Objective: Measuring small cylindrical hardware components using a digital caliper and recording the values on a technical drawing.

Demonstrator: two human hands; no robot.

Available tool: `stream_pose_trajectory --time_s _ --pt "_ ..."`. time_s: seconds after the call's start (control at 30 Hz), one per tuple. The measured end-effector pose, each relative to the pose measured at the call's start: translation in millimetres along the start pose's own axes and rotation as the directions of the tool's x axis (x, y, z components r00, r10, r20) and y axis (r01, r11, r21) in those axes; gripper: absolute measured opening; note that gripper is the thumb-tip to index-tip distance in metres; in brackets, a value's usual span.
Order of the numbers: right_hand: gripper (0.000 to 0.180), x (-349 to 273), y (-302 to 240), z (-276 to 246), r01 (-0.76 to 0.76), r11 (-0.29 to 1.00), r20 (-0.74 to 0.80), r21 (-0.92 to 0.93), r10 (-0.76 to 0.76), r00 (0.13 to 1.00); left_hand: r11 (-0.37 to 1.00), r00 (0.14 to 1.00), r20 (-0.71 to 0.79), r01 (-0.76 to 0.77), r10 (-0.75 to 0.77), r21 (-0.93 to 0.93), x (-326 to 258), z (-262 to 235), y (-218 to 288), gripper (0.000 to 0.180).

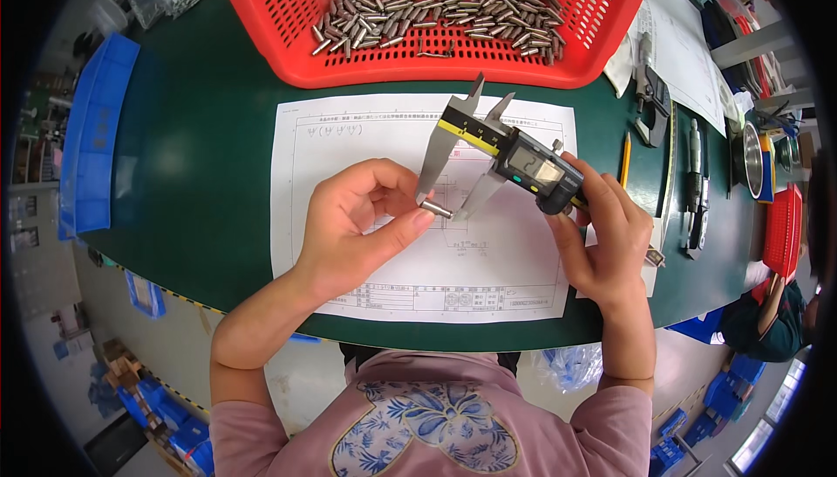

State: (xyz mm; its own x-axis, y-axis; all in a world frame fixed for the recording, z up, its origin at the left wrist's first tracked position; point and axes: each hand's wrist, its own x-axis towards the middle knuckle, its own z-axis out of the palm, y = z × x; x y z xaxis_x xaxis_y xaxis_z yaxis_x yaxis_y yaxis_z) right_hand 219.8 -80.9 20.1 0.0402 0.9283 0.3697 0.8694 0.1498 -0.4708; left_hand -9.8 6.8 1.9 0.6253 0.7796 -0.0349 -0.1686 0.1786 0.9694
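My left hand (357,224) pinches a small metal pin (436,208) between thumb and fingers. The pin sits between the lower jaws of a digital caliper (501,154), which my right hand (602,233) grips by its display body. Both hands hover over a white drawing sheet (366,128) lying on the dark green table (200,146). Beyond the sheet stands a red plastic basket (288,32) with several similar metal pins (436,17) piled inside.
A blue tray (91,146) lies at the table's left end. On the right lie a pencil (625,160), another caliper (649,93), more measuring tools (696,185), papers and a small red bin (782,228). Another person (767,320) sits at the lower right.
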Motion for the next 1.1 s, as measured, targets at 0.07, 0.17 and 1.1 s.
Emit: stream_pose_trajectory --time_s 0.07,0.17,1.1 --pt "0.048 -0.6 -0.2 0.0 0.003 1.0 0.009 0.004 -0.003 1.0 1.0 1.0 -0.009 0.006 -0.007 -0.009 -0.4 1.3 0.8 0.017" --pt "0.046 -0.2 -1.0 -0.3 0.008 1.0 0.0 0.0 -0.008 1.0 0.999 0.999 -0.04 0.018 -0.02 -0.038 -1.9 4.4 1.9 0.017" --pt "0.034 -0.5 -0.4 -2.8 0.035 0.999 -0.084 -0.036 -0.038 0.996 0.996 0.999 0.034 -0.031 0.034 -0.078 -1.4 -0.2 2.6 0.02"
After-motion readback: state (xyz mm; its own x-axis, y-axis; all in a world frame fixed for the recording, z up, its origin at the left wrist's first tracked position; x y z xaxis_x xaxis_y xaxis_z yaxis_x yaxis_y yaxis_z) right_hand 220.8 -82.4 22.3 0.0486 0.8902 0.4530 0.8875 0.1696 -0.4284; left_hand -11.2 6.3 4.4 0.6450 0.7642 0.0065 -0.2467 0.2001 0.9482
